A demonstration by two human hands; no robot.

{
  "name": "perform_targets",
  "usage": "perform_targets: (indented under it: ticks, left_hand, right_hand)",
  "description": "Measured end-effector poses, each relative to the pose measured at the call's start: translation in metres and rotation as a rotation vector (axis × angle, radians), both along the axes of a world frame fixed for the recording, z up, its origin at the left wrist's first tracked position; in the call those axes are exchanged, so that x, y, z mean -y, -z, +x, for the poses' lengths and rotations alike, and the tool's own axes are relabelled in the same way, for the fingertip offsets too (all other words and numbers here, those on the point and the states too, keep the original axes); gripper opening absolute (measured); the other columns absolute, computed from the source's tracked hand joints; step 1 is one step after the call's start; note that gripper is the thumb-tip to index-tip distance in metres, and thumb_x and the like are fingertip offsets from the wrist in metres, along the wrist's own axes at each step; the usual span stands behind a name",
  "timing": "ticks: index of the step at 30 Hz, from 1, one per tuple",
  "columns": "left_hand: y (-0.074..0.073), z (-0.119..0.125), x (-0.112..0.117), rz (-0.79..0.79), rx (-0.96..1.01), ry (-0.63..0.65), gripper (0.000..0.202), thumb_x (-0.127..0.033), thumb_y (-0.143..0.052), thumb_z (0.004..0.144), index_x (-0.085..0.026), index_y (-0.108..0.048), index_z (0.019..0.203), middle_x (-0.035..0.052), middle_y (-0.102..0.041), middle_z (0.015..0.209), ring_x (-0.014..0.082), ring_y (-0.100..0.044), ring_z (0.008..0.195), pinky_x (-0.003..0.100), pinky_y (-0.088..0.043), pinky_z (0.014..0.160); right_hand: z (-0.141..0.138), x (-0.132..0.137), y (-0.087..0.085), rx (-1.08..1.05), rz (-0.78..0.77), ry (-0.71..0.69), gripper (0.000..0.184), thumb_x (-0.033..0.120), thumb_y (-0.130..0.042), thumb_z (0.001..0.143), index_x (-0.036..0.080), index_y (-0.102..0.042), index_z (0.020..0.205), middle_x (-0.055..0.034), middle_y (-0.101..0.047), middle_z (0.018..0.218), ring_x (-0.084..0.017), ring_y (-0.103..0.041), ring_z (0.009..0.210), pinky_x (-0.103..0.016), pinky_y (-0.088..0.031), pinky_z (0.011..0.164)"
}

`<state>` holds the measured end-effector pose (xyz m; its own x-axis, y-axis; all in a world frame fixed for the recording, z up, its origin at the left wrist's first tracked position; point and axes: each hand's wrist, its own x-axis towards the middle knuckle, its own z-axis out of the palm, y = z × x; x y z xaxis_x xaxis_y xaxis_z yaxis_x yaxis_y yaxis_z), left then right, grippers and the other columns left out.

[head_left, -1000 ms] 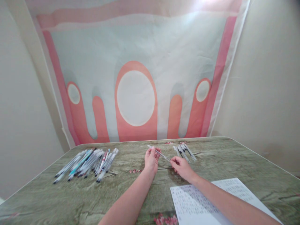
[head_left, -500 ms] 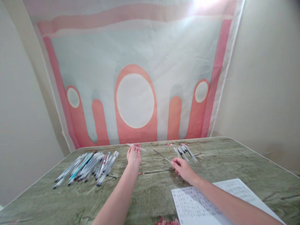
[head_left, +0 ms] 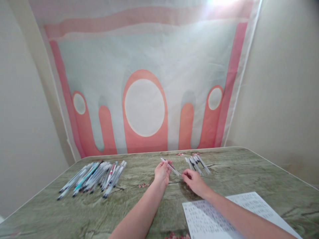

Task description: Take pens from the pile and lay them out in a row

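Observation:
My left hand is closed round a clear pen barrel, fingers and thumb gripping it above the table. My right hand pinches the pale rear end of a thin pen refill. The refill's dark length lies along the clear barrel and looks to be inside it, though the blur keeps me from telling how deep. Just past my right hand, several clear pens with dark ends lie on the table.
A big heap of pens, mostly clear with dark caps and one teal, lies at the left. A sheet of handwritten paper is under my right forearm. The wood-patterned table ends at a patterned hanging cloth.
My left hand has moved right with the clear barrel, up to the refill. The dark refill, bare before, now lines up with the barrel. My right hand has hardly moved.

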<state>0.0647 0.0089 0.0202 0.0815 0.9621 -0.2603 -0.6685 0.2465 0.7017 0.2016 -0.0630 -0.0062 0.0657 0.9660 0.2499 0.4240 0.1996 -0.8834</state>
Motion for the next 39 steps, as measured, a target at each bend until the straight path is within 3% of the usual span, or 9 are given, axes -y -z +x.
perform_targets:
  ticks: [6, 10, 15, 22, 27, 33, 39]
  left_hand:
    - [-0.004, -0.003, -0.016, 0.111, -0.130, -0.007, 0.003, -0.011, -0.056, 0.072, -0.012, -0.053, 0.073, 0.0058, -0.060, 0.067, 0.0097, -0.058, 0.060, 0.026, -0.050, 0.064]
    - [-0.002, 0.008, -0.031, 0.151, -0.493, 0.159, 0.003, -0.011, -0.055, 0.071, -0.012, -0.055, 0.068, 0.0047, -0.060, 0.061, 0.0102, -0.058, 0.056, 0.025, -0.049, 0.061]
    - [0.008, 0.041, -0.040, 0.196, -0.761, 0.308, 0.013, -0.007, -0.062, 0.057, -0.013, -0.053, 0.050, 0.0019, -0.052, 0.041, 0.0144, -0.053, 0.042, 0.031, -0.047, 0.052]
    - [0.011, 0.074, -0.054, 0.376, -1.093, 0.186, 0.020, 0.000, -0.060, 0.047, -0.018, -0.054, 0.050, -0.0010, -0.052, 0.046, 0.0188, -0.058, 0.071, 0.029, -0.041, 0.075]
    - [0.011, 0.080, -0.053, 0.456, -1.226, 0.225, 0.017, -0.003, -0.058, 0.050, -0.017, -0.051, 0.042, 0.0007, -0.051, 0.044, 0.0202, -0.058, 0.071, 0.028, -0.040, 0.074]
    - [0.011, 0.079, -0.046, 0.510, -1.287, 0.242, 0.013, -0.010, -0.059, 0.054, -0.018, -0.053, 0.046, 0.0019, -0.054, 0.049, 0.0198, -0.057, 0.074, 0.028, -0.039, 0.076]
    - [0.014, 0.072, -0.037, 0.591, -1.233, 0.126, 0.013, -0.012, -0.064, 0.053, -0.018, -0.054, 0.059, 0.0040, -0.057, 0.061, 0.0202, -0.056, 0.076, 0.029, -0.039, 0.076]
  right_hand:
    - [-0.003, 0.007, -0.008, 0.014, 0.040, -0.020, 0.025, 0.039, -0.045, 0.077, 0.017, -0.056, 0.077, 0.0014, -0.054, 0.060, -0.010, -0.047, 0.052, -0.020, -0.036, 0.049]
    - [-0.004, 0.010, -0.011, -0.057, 0.079, -0.003, 0.025, 0.042, -0.046, 0.077, 0.018, -0.052, 0.079, 0.0023, -0.051, 0.060, -0.010, -0.046, 0.050, -0.021, -0.036, 0.048]
    - [-0.005, 0.015, -0.018, -0.029, 0.119, -0.023, 0.026, 0.044, -0.044, 0.078, 0.019, -0.051, 0.076, 0.0021, -0.049, 0.057, -0.012, -0.045, 0.050, -0.022, -0.034, 0.048]
    - [-0.004, 0.022, -0.027, -0.004, 0.208, 0.016, 0.027, 0.044, -0.040, 0.080, 0.019, -0.051, 0.076, 0.0003, -0.050, 0.061, -0.013, -0.045, 0.054, -0.022, -0.035, 0.052]
    - [-0.002, 0.024, -0.031, 0.003, 0.259, 0.070, 0.027, 0.042, -0.038, 0.082, 0.019, -0.051, 0.075, 0.0002, -0.049, 0.061, -0.013, -0.045, 0.055, -0.022, -0.036, 0.054]
    - [0.000, 0.023, -0.031, 0.004, 0.279, 0.073, 0.026, 0.040, -0.038, 0.082, 0.019, -0.052, 0.077, -0.0004, -0.052, 0.064, -0.013, -0.047, 0.057, -0.023, -0.038, 0.057]
    - [0.000, 0.018, -0.027, -0.070, 0.255, 0.115, 0.027, 0.042, -0.038, 0.082, 0.019, -0.053, 0.081, -0.0015, -0.054, 0.066, -0.013, -0.050, 0.059, -0.023, -0.040, 0.057]
